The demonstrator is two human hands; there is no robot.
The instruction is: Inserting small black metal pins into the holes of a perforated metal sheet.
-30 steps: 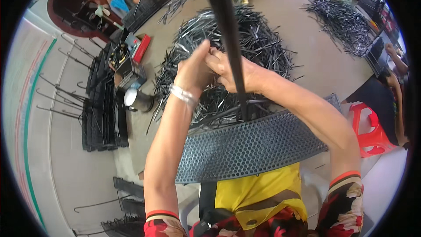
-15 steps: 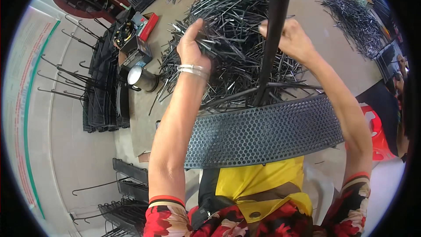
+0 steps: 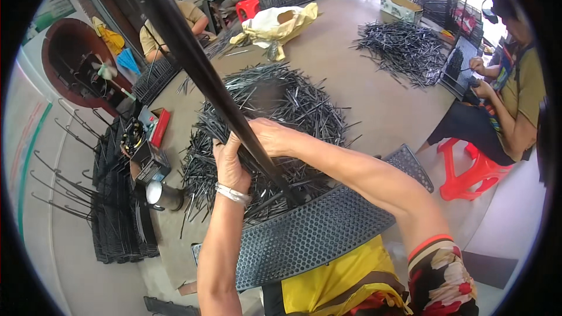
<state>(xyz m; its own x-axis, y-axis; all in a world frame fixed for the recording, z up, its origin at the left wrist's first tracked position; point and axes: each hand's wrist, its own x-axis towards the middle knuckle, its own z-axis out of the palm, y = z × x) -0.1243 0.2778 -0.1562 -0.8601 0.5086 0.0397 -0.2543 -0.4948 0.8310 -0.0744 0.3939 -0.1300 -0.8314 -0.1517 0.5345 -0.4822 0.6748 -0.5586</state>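
Note:
My left hand [image 3: 229, 167], with a pale bracelet at the wrist, is closed round a bundle of thin black strips [image 3: 215, 127] over a large heap of the same strips [image 3: 313, 108]. Right up against it is my right hand [image 3: 268, 136]; its fingers are hidden behind a dark pole [image 3: 196, 52] and the left hand. The pole slants across the view and meets the near side of the heap. Below my hands, a curved black perforated panel [image 3: 304, 231] lies between the heap and my yellow apron [image 3: 333, 278].
A metal mug [image 3: 165, 195] and an open box [image 3: 149, 167] stand left of the heap, beside stacked black racks with hooks [image 3: 120, 199]. At right, a person [image 3: 521, 93] sits on a red stool [image 3: 468, 169] near another strip heap [image 3: 404, 50]. Several people work along the far side.
The view has swung up and right, showing more of the table and other people. My right hand has come from the right side of the heap to meet my left hand.

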